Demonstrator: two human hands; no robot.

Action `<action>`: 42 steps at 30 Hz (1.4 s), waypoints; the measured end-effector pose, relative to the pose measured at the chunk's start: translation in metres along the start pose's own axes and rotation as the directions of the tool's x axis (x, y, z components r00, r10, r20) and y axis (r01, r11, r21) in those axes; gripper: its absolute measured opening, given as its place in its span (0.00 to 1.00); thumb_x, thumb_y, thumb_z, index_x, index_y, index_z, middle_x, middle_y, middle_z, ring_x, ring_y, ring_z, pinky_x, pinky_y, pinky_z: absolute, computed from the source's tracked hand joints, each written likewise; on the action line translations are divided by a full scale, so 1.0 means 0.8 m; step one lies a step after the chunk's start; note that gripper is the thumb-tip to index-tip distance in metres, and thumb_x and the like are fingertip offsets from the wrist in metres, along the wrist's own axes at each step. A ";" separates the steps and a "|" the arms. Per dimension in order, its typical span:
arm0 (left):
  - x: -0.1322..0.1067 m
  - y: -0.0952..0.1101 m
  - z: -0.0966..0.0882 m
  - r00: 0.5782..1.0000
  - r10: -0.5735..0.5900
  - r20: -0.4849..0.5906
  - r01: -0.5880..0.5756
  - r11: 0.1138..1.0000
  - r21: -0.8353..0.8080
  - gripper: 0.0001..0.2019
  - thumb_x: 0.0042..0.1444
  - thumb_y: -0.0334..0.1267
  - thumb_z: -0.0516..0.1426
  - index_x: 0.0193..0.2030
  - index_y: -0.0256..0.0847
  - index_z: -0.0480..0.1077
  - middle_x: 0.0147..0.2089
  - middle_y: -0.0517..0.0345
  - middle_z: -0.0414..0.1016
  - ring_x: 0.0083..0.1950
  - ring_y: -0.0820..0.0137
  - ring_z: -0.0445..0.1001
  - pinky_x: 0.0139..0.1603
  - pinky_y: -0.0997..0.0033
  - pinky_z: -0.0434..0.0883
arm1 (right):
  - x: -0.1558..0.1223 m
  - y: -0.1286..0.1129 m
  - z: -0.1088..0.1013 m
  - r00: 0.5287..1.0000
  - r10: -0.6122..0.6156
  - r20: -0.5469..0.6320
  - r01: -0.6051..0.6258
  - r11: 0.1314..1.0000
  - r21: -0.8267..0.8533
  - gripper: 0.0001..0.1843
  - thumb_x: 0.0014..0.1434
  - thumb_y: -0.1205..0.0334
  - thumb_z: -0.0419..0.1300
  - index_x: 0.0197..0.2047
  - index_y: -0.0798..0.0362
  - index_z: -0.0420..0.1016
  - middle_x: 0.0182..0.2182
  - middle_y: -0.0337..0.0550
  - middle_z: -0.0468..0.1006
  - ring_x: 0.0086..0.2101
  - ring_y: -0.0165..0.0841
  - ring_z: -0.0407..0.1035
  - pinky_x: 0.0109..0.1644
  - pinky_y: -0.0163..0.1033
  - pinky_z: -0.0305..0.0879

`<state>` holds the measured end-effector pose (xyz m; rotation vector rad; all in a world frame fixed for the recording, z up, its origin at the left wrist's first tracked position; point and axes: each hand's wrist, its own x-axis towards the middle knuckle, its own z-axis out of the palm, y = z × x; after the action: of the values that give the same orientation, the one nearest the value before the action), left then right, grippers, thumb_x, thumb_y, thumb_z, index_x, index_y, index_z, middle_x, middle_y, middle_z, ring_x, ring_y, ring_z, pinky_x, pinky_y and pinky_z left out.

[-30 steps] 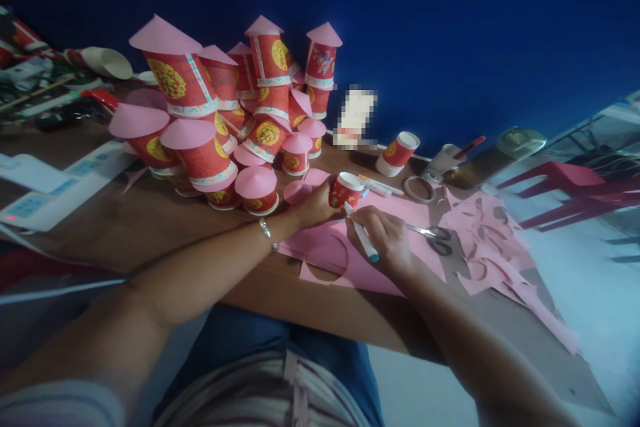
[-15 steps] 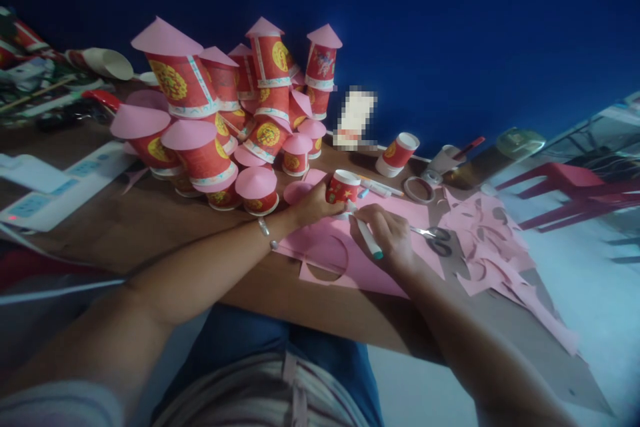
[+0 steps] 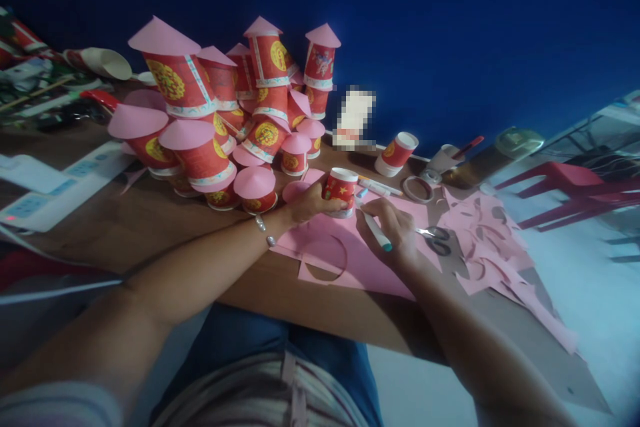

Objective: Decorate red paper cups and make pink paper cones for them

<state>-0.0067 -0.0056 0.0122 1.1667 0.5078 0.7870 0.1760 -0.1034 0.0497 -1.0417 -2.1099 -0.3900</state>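
My left hand (image 3: 310, 202) is wrapped round a small red paper cup (image 3: 341, 188) that stands upside down on a pink paper sheet (image 3: 360, 260). My right hand (image 3: 395, 230) grips a white marker with a teal end (image 3: 375, 230), its tip down at the cup's base on the paper. A cut-out circle outline (image 3: 325, 259) shows in the sheet just in front of my left wrist. Scissors (image 3: 435, 237) lie on the paper right behind my right hand.
A pile of red cups with pink cone lids (image 3: 225, 120) fills the table's back left. Another red cup (image 3: 397, 153), a tape ring (image 3: 417, 188) and pens lie behind. Pink paper scraps (image 3: 495, 247) cover the right side. A red chair (image 3: 575, 190) stands at right.
The cup has tipped more upright under my left hand. My right hand with the marker has slid a little to the right round the cup's base.
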 end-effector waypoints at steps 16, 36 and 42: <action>0.003 -0.009 0.005 0.990 0.123 -0.063 -0.105 0.966 0.237 0.36 0.39 0.40 0.74 0.54 0.39 0.64 0.50 0.52 0.75 0.46 0.67 0.75 0.45 0.67 0.73 | -0.004 -0.008 0.013 0.990 -0.124 -0.067 0.124 0.992 -0.001 0.12 0.63 0.72 0.63 0.48 0.54 0.69 0.34 0.48 0.80 0.31 0.34 0.75 0.32 0.36 0.70; -0.001 -0.001 0.006 1.000 0.020 -0.017 -0.020 0.999 0.042 0.28 0.43 0.36 0.71 0.49 0.40 0.66 0.42 0.57 0.76 0.41 0.70 0.76 0.42 0.69 0.74 | 0.005 -0.007 0.003 0.998 -0.041 -0.048 0.041 0.999 -0.001 0.09 0.64 0.73 0.60 0.45 0.51 0.67 0.30 0.42 0.77 0.29 0.32 0.71 0.30 0.36 0.66; -0.002 0.004 0.006 1.000 -0.003 0.005 0.003 1.000 -0.030 0.28 0.42 0.37 0.72 0.49 0.38 0.65 0.42 0.56 0.76 0.41 0.70 0.76 0.44 0.66 0.75 | 0.001 -0.001 0.001 1.000 -0.007 -0.030 0.007 1.000 0.006 0.08 0.65 0.72 0.59 0.45 0.51 0.68 0.31 0.43 0.77 0.30 0.33 0.72 0.31 0.37 0.67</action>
<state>-0.0050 -0.0093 0.0166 1.1397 0.4920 0.7868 0.1743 -0.1028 0.0499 -1.0196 -2.0872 -0.4002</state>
